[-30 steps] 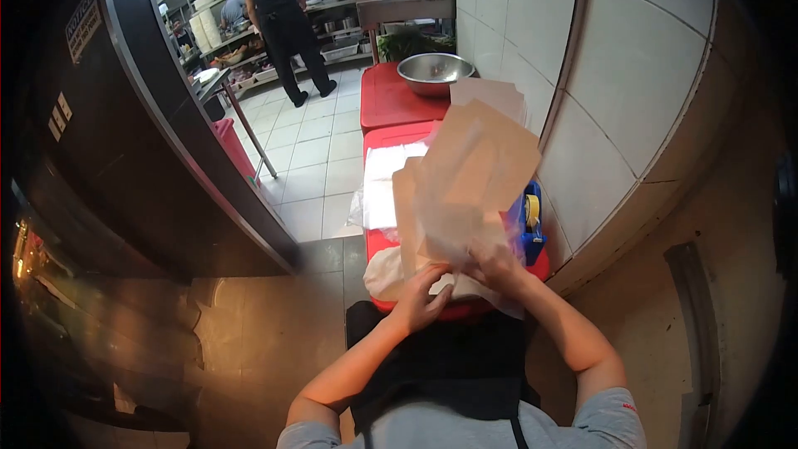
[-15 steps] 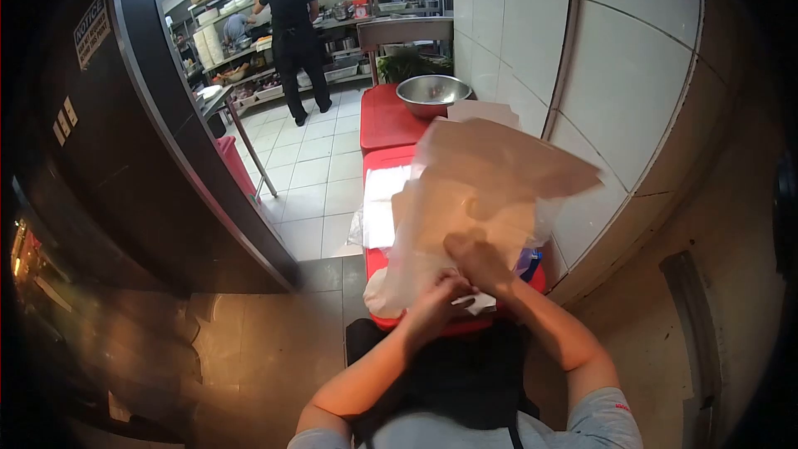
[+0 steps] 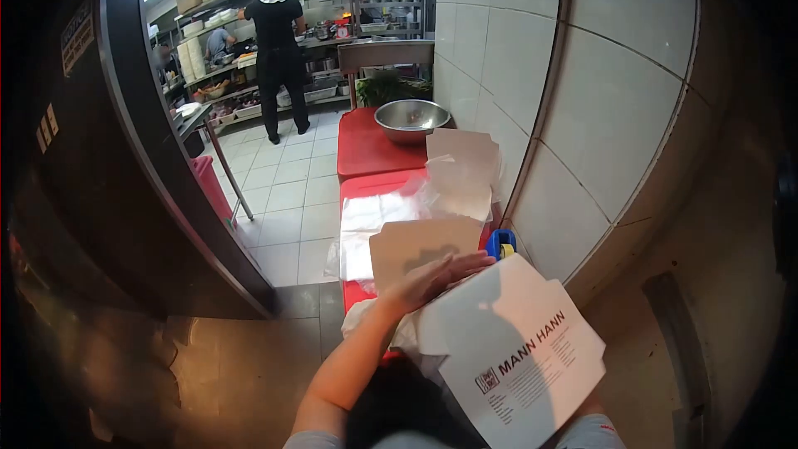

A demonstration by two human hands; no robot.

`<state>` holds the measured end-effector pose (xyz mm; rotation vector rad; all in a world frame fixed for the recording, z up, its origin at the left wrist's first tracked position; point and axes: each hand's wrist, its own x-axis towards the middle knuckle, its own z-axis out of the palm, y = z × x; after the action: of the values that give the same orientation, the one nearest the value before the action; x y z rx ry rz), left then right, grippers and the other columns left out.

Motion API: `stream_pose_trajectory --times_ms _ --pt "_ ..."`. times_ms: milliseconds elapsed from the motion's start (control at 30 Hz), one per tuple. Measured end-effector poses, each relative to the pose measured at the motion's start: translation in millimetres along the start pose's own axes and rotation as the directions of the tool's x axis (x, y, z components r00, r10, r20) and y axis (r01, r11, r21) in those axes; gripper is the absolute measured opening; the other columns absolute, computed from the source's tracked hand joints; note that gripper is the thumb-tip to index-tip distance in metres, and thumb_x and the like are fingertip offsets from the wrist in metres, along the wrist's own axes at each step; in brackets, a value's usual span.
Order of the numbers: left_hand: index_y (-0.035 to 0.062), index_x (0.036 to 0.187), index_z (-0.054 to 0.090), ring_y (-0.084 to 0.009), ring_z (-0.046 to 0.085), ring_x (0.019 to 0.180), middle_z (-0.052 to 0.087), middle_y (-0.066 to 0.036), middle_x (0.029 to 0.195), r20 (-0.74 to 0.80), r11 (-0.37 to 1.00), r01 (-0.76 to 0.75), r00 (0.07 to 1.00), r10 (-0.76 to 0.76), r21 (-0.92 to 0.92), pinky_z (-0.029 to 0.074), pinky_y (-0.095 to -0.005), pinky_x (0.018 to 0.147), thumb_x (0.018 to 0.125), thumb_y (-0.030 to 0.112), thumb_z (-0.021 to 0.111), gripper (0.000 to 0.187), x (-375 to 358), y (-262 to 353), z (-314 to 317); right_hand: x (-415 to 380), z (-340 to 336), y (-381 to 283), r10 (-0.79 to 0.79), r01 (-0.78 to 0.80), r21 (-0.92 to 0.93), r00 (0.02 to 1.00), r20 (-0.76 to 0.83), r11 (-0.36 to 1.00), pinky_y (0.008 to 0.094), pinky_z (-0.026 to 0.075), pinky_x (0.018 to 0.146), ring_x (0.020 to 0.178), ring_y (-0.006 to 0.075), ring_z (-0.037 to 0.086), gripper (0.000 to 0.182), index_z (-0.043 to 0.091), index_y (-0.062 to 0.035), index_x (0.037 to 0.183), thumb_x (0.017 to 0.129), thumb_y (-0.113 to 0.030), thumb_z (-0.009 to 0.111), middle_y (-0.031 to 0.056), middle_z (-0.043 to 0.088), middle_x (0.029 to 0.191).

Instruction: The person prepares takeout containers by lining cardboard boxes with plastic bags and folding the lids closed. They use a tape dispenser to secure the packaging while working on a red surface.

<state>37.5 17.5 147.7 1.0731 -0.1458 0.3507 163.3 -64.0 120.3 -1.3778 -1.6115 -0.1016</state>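
A white cardboard sheet [image 3: 528,349] with notched corners and "MANN HANN" print leans tilted over my lap, printed face up. My left hand [image 3: 436,278] lies along its upper left edge with fingers stretched out. My right hand is hidden behind this sheet; only a bit of forearm shows at its lower right. Just beyond the left hand, a plain tan cardboard sheet [image 3: 420,249] of similar shape lies on the red surface, with a shadow across it. A blue tape dispenser [image 3: 501,243] stands beyond my fingertips.
More tan cardboard sheets [image 3: 461,170] and white plastic bags [image 3: 374,220] lie on the red surface [image 3: 362,145]. Behind stands a steel bowl [image 3: 411,119]. A tiled wall [image 3: 582,116] rises at right. A person in black [image 3: 280,58] stands in the kitchen near shelves.
The sheet swung down toward me to the right, and its printed face now shows. My left hand opened flat along its edge; my right hand went out of sight behind it.
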Motion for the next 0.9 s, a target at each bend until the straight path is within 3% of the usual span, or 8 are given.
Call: stream_pose_trajectory --times_ms 133,267,333,500,567,700,733,900 --pt "0.0024 0.127 0.046 -0.0339 0.045 0.123 0.053 -0.021 0.124 -0.153 0.851 -0.506 0.838 0.523 0.141 0.029 -0.0445 0.106 0.096 0.038 0.036 0.048 -24 25 -3 52 -4 45 0.028 -0.032 -0.028 0.991 -0.131 0.999 0.0449 0.045 0.077 0.091 0.0381 0.057 0.022 0.051 -0.0053 0.103 0.086 -0.018 0.048 0.0166 0.056 0.099" --pt "-0.0021 0.102 0.055 -0.0234 0.058 0.097 0.059 -0.015 0.1 -0.436 0.803 -0.426 0.682 0.588 0.416 0.042 -0.0386 0.091 0.092 0.022 0.045 0.028 -63 -29 -20 123 5 109 0.031 -0.052 -0.08 0.97 -0.24 0.995 0.0456 0.043 0.08 0.095 0.0388 0.056 0.026 0.051 -0.0049 0.107 0.088 -0.021 0.046 0.0174 0.056 0.104" --pt "0.0014 0.1 0.06 -0.0229 0.057 0.099 0.059 -0.012 0.102 -0.373 0.643 0.074 0.863 0.342 0.763 0.044 -0.036 0.088 0.085 0.02 0.058 0.024 -72 -50 -7 157 16 145 0.026 -0.061 -0.117 0.96 -0.279 0.991 0.046 0.043 0.082 0.097 0.0391 0.055 0.028 0.051 -0.0047 0.109 0.089 -0.022 0.046 0.0178 0.055 0.107" --pt "0.0058 0.125 0.05 -0.0352 0.052 0.111 0.052 -0.018 0.123 -0.228 0.253 0.363 0.869 -0.438 0.897 0.043 -0.0394 0.095 0.085 0.039 0.061 0.053 -92 -92 -17 206 60 232 0.03 -0.103 -0.232 0.954 -0.298 0.967 0.0469 0.041 0.087 0.102 0.04 0.054 0.032 0.051 -0.0041 0.114 0.091 -0.025 0.044 0.0188 0.055 0.113" --pt "0.0125 0.127 0.049 -0.033 0.054 0.107 0.053 -0.012 0.122 -0.249 0.11 0.318 0.88 -0.405 0.942 0.046 -0.0412 0.088 0.079 0.023 0.062 0.051 -98 -102 -14 206 82 262 0.029 -0.109 -0.298 0.965 -0.26 0.948 0.0472 0.041 0.089 0.104 0.0403 0.053 0.034 0.051 -0.0039 0.116 0.092 -0.026 0.043 0.0192 0.055 0.116" --pt "0.0195 0.118 0.056 -0.0296 0.057 0.1 0.058 -0.006 0.116 -0.401 0.046 0.461 0.813 -0.422 0.886 0.051 -0.0425 0.081 0.08 0.018 0.056 0.039 -95 -108 -1 173 107 273 0.15 -0.117 -0.422 0.988 0.047 0.899 0.0444 0.042 0.09 0.104 0.0396 0.054 0.031 0.054 -0.0031 0.113 0.087 -0.018 0.05 0.0184 0.055 0.118" --pt "0.0202 0.116 0.058 -0.0293 0.058 0.099 0.058 -0.006 0.115 -0.416 0.059 0.484 0.802 -0.429 0.873 0.051 -0.0426 0.081 0.082 0.017 0.054 0.035 -95 -109 -1 168 115 297 0.33 -0.019 -0.514 0.786 0.523 0.858 0.0403 0.044 0.088 0.103 0.0367 0.055 0.034 0.055 -0.0038 0.111 0.077 -0.006 0.056 0.0177 0.056 0.117" --pt "0.0209 0.114 0.06 -0.0294 0.058 0.098 0.06 -0.004 0.114 -0.423 0.088 0.491 0.816 -0.394 0.867 0.051 -0.0414 0.081 0.083 0.015 0.05 0.033 -98 -113 0 158 109 315 0.301 -0.231 -0.204 0.549 0.78 0.951 0.0362 0.046 0.085 0.102 0.0328 0.057 0.042 0.054 -0.007 0.113 0.072 0.001 0.052 0.0177 0.059 0.109"
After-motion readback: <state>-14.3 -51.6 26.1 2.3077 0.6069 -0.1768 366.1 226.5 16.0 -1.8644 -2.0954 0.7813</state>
